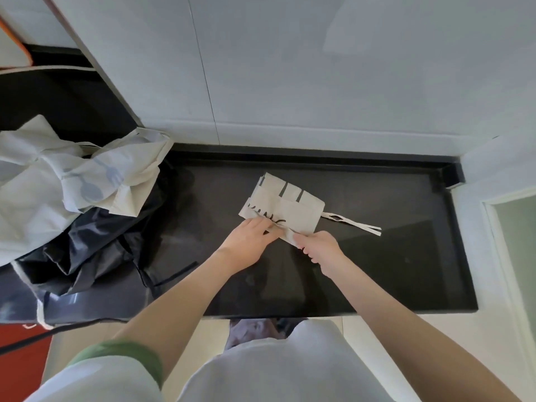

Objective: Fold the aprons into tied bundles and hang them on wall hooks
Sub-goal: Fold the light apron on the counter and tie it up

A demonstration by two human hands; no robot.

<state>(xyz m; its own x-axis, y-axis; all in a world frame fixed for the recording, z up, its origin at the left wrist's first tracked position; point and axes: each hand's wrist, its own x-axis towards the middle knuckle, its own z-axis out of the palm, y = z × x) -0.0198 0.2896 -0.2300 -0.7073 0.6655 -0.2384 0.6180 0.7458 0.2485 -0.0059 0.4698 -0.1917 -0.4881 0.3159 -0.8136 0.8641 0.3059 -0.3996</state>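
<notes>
A cream apron with black lettering [293,204] lies folded into a small rectangle on the black countertop [391,256]. Its tie strings [356,224] trail out to the right. My left hand [249,242] presses and pinches the folded apron's near left edge. My right hand [319,248] grips the near corner of the same apron, fingers curled around the cloth. No wall hooks are in view.
A heap of loose aprons sits at the left: a cream one with a blue spoon-and-fork print [87,175] on top of a black one [87,250]. A white tiled wall [319,68] rises behind the counter. A raised black rim [319,153] edges the counter's back.
</notes>
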